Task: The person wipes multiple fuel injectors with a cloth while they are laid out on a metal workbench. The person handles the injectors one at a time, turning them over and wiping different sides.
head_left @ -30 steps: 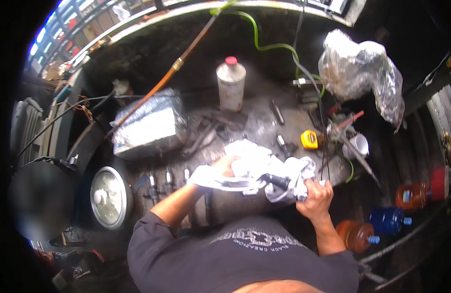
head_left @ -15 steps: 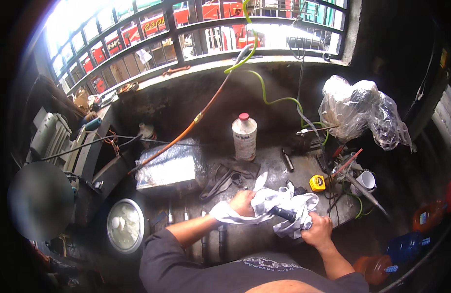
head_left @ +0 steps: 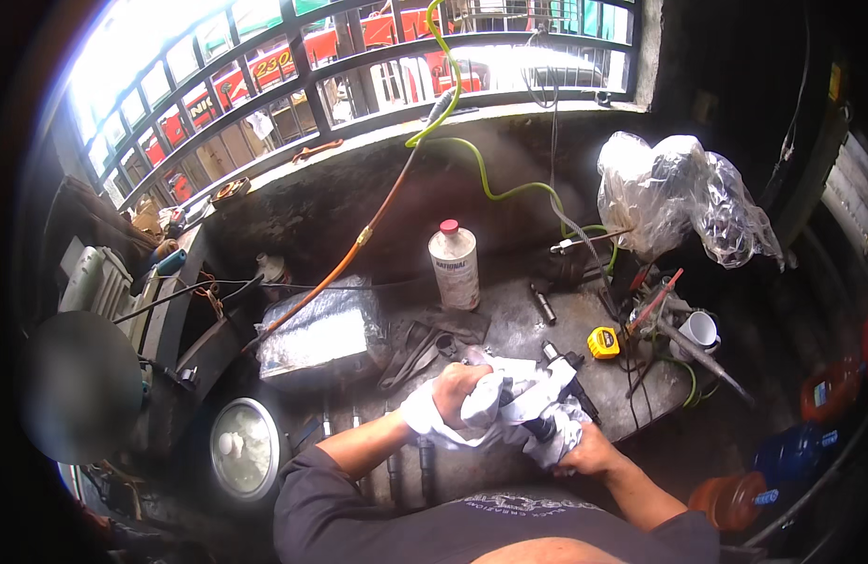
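Note:
A crumpled white rag (head_left: 564,440) is bunched between my two hands over the metal table. My left hand (head_left: 457,390) is closed on its left side, and part of the cloth hangs over that wrist. My right hand (head_left: 592,451) grips the lower right part, its fingers partly hidden. Wrapped in the rag is a dark cylindrical part (head_left: 542,429), with only a short length of it showing. Just behind the rag lies a dark tool with a shiny metal end (head_left: 552,352); the cloth covers some of it.
On the table (head_left: 509,329) stand a white bottle (head_left: 455,273) with a red cap and a plastic-wrapped box (head_left: 321,329). A yellow tape measure (head_left: 603,343), a white mug (head_left: 699,331) and a dark cloth strap (head_left: 420,352) lie around. Several slim tools (head_left: 394,465) are near me.
My right hand has come down and nearer my left, and the rag is bunched tighter. More of the dark tool behind it shows. The whole view has shifted slightly.

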`<action>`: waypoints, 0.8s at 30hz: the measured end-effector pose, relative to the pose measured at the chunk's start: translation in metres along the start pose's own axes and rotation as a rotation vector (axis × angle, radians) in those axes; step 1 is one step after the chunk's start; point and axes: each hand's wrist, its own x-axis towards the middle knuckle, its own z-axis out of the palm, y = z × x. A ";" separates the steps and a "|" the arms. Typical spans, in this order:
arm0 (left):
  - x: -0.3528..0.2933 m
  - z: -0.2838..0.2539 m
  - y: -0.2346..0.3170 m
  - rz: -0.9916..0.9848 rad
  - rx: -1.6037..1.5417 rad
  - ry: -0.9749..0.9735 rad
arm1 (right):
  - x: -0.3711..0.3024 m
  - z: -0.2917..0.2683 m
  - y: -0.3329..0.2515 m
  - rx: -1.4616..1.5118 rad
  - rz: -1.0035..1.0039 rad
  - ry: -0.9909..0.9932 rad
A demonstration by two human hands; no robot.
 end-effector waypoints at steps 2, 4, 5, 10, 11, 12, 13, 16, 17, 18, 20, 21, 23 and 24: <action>-0.010 0.015 -0.012 -0.074 0.113 0.036 | 0.003 0.003 0.002 -0.439 -0.244 0.379; -0.003 0.028 -0.008 -0.186 0.181 0.134 | 0.007 -0.001 -0.005 -0.869 -0.330 0.668; -0.009 0.031 -0.014 -0.184 0.176 0.129 | 0.006 -0.003 -0.013 -1.065 -0.403 0.747; -0.042 0.054 -0.026 -1.174 -0.952 0.066 | 0.007 -0.012 -0.019 -1.137 -0.544 0.751; -0.050 0.064 -0.036 -0.868 -0.742 0.146 | 0.007 -0.011 -0.016 -1.093 -0.491 0.714; -0.057 0.073 -0.046 -0.590 -0.484 0.253 | 0.004 -0.008 -0.017 -1.090 -0.411 0.649; -0.046 0.063 -0.044 -0.428 -0.346 0.256 | 0.003 -0.005 -0.009 -1.102 -0.403 0.658; -0.014 0.037 -0.023 -0.197 -0.158 0.279 | 0.003 0.009 0.005 -0.177 -0.188 0.353; -0.017 0.031 -0.030 -0.126 -0.060 0.202 | 0.001 0.014 0.001 0.101 -0.003 0.153; -0.016 0.028 -0.036 -0.044 0.027 0.123 | -0.002 0.016 -0.001 0.372 0.184 -0.037; 0.002 0.015 -0.013 -0.044 -0.010 0.125 | -0.002 0.016 0.004 0.427 0.181 -0.007; 0.002 0.009 -0.002 -0.056 -0.028 0.130 | -0.001 0.019 0.008 0.485 0.173 0.000; -0.007 0.016 -0.013 -0.096 -0.064 0.121 | 0.001 0.017 0.000 0.192 0.093 0.124; -0.018 0.023 -0.023 -0.184 -0.147 0.160 | 0.003 0.016 0.004 -0.126 -0.085 0.276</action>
